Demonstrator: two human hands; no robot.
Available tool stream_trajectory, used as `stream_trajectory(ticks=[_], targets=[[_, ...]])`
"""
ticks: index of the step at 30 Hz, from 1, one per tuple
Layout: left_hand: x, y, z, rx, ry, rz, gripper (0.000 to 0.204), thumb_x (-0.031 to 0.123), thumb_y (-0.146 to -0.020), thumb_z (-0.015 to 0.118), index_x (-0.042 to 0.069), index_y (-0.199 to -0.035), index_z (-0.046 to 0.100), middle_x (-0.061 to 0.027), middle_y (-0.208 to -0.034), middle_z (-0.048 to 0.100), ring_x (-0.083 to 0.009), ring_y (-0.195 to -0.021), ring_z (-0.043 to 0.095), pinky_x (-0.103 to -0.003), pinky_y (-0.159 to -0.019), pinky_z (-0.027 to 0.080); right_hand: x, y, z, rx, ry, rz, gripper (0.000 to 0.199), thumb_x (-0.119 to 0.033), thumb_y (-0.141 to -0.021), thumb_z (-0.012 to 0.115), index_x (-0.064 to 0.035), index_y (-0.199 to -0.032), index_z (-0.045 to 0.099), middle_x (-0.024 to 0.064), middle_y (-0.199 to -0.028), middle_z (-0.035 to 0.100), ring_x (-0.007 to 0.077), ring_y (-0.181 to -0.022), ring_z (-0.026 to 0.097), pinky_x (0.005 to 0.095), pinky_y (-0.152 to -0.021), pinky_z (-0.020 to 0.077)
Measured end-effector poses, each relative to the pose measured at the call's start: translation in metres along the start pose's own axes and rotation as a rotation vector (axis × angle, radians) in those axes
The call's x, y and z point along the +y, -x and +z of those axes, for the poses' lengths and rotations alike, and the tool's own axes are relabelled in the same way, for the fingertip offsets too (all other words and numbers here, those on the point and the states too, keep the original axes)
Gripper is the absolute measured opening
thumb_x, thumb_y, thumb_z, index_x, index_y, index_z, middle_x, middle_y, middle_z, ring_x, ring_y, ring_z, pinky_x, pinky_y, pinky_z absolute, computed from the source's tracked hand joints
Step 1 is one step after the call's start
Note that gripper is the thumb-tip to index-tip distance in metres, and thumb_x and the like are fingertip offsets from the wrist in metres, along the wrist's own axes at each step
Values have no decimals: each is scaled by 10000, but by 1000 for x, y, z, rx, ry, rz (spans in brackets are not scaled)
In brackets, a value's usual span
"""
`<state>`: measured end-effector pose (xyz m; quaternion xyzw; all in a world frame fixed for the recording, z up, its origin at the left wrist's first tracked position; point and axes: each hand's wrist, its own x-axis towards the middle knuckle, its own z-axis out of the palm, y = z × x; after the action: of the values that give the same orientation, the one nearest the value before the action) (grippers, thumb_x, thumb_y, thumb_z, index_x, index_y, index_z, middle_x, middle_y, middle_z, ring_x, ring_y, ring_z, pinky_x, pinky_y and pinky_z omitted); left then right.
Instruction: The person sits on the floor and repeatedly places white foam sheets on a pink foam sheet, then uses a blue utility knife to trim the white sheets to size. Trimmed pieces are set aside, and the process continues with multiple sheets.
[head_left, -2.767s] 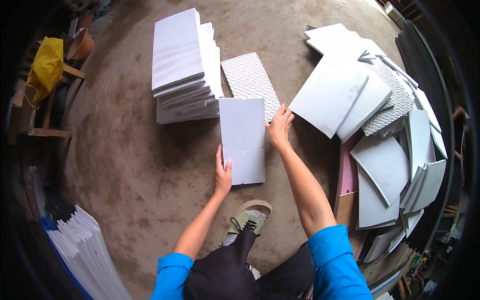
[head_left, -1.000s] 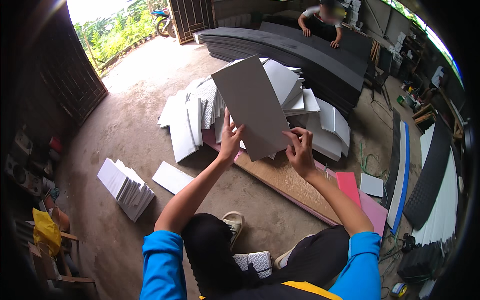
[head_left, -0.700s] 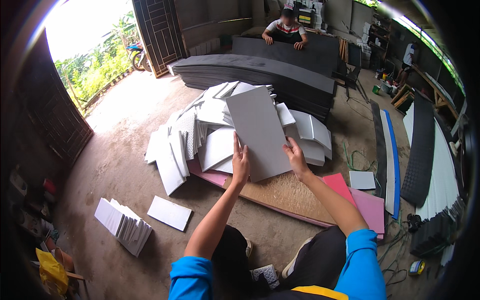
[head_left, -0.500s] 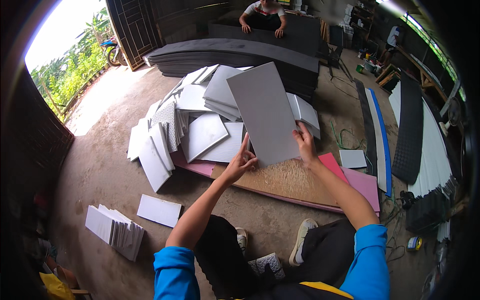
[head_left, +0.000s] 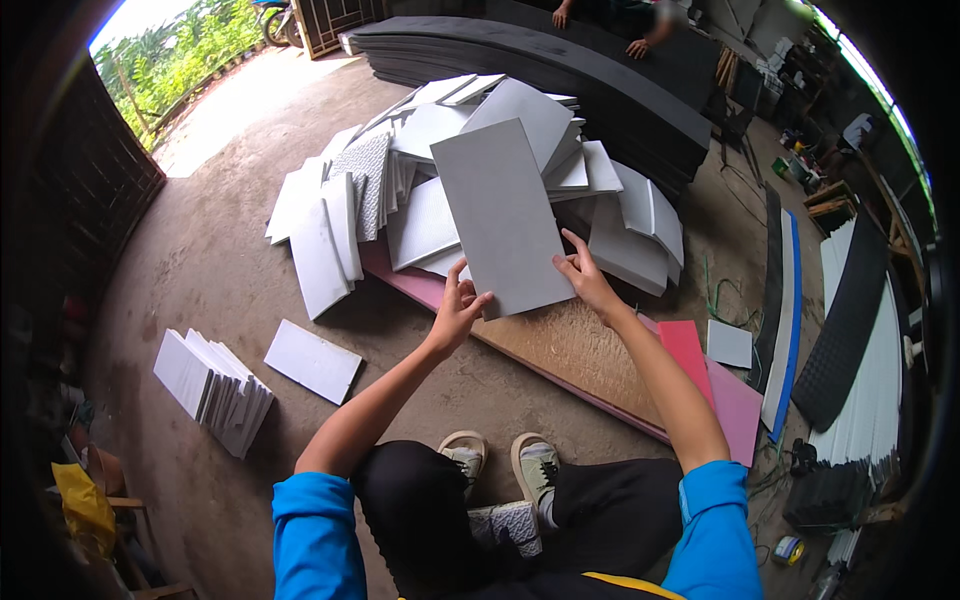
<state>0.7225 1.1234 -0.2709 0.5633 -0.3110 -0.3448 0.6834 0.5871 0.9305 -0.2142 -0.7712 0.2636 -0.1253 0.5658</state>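
Note:
A flat, light grey rectangular foam sheet is held up in front of me, tilted, by its lower part. My left hand pinches its lower left edge, and my right hand grips the lower right edge. Behind the sheet rises a loose heap of white sheets, some with a textured face. Under my hands lies a brown board on top of pink sheets.
To the left stand a small stack of white pieces and one single piece. A long pile of black sheets lies behind the heap, a person's hand near it. Black, white and blue strips lie to the right.
My view has swung to the left and down. The grey sheet is still in both hands and sits less tilted, a little lower against the heap.

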Motion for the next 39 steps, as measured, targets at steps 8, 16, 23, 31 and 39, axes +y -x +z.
stream_trajectory(ticks=[8,16,23,31,39], targets=[[-101,154,-119,847,-65,-65,682,157,-926,489,84,-1449,58,-132,-1133,475,-186,-968,537,-277,-761,487,37,-54,235,-675,20,17,432,-41,-841,570,-35,-1251,433,131,-928,598,164,-697,627,277,-552,522],[-164,223,-225,1142,-316,-217,760,143,-847,615,41,-1432,140,-145,-1214,418,-198,-963,554,-293,-795,488,80,-68,425,-697,121,2,386,13,-829,558,-11,-1212,521,116,-908,629,146,-698,614,276,-560,549],[-190,233,-252,1059,-673,-429,980,286,-699,766,56,-1432,157,-178,-1225,336,-255,-986,505,-365,-872,447,117,-69,459,-503,885,-194,481,-166,-778,652,-84,-1235,527,202,-1117,552,338,-985,543,406,-904,417],[-189,204,-231,1039,-977,-516,970,209,-657,790,70,-1422,210,-204,-1260,357,-332,-1117,441,-400,-950,402,135,-76,460,-555,448,-154,512,-59,-750,657,-55,-1242,516,181,-1115,514,308,-1014,543,367,-909,431],[-181,214,-236,1007,-1206,-572,781,244,-715,740,126,-1381,350,-175,-1243,436,-315,-1082,476,-398,-901,436,132,-72,458,-731,572,-117,608,-88,-783,630,-140,-1347,411,166,-1209,414,319,-1075,501,369,-933,416]])
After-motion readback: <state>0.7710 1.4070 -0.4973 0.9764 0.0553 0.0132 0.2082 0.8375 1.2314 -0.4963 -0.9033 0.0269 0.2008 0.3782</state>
